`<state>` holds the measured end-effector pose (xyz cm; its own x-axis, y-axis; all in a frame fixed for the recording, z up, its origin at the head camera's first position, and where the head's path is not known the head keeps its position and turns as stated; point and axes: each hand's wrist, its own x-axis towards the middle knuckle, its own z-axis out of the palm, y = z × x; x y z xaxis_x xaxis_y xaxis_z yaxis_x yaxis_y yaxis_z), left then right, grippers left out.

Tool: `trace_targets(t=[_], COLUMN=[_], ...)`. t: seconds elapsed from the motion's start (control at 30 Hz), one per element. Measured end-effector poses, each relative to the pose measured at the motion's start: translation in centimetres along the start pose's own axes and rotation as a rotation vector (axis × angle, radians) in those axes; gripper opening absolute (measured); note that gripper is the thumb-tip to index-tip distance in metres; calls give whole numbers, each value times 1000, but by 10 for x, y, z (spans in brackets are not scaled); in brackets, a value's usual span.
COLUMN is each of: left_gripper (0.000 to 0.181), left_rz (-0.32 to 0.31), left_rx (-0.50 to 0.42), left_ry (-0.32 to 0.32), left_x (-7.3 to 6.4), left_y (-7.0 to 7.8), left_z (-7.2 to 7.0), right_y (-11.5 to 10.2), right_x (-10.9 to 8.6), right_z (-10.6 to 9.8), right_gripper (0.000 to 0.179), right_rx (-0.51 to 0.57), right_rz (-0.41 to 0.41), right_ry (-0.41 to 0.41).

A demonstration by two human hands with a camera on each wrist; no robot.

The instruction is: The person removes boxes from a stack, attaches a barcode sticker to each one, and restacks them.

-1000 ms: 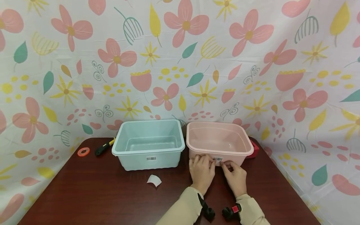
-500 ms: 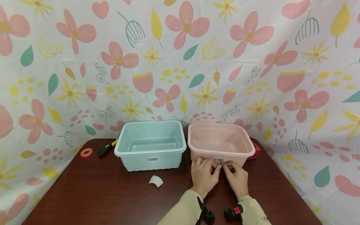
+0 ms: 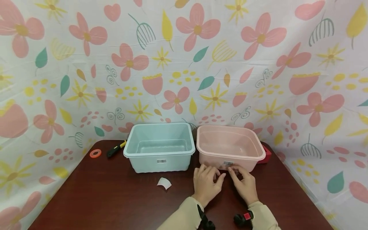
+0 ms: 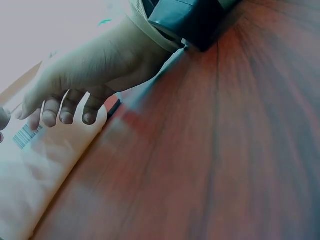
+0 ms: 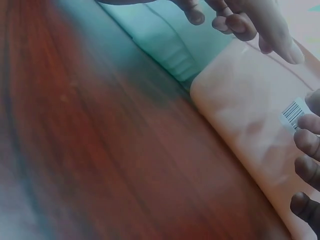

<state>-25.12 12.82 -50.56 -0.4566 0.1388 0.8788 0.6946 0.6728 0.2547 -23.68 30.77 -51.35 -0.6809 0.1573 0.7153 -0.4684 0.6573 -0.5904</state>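
A pink plastic basin stands at the right with a barcode label on its front wall. My left hand is before its lower left front, fingers bent, a gap between thumb and forefinger. My right hand is at the label's lower right, thumb and forefinger tips close together beside the basin wall; no object shows between them. In the left wrist view the right hand hangs with loosely bent fingers near the barcode. In the right wrist view fingertips of the right hand overlap the label's edge.
A light blue basin, also with a barcode label, stands left of the pink one. A white scrap of paper lies before it. Farther left are an orange ring-shaped roll and a black-and-yellow handled tool. A red object sits behind the pink basin.
The left hand has drawn back from the pink basin's front, its thumb and forefinger leaving the label area. The right hand stays by the label. The head view has shifted slightly.
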Motion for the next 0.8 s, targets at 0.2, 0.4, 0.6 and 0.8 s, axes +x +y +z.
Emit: trace_targets(t=[0.2, 0.4, 0.6, 0.8], left_gripper=[25, 28, 26, 28], left_rz=[13, 26, 39, 72], left_rx=[-3, -10, -21, -21], left_ry=[-9, -23, -20, -10], left_x=[-3, -8, -12, -15], left_y=[-6, -12, -20, -33], left_z=[-12, -24, -40, -59], right_y=[-2, -6, -8, -13], right_x=[-3, -3, -2, -1], right_z=[3, 3, 4, 5], right_gripper=[12, 12, 11, 12], right_rx=[14, 30, 26, 40], right_rz=[-35, -32, -52, -35], right_ry=[-21, -55, -53, -69])
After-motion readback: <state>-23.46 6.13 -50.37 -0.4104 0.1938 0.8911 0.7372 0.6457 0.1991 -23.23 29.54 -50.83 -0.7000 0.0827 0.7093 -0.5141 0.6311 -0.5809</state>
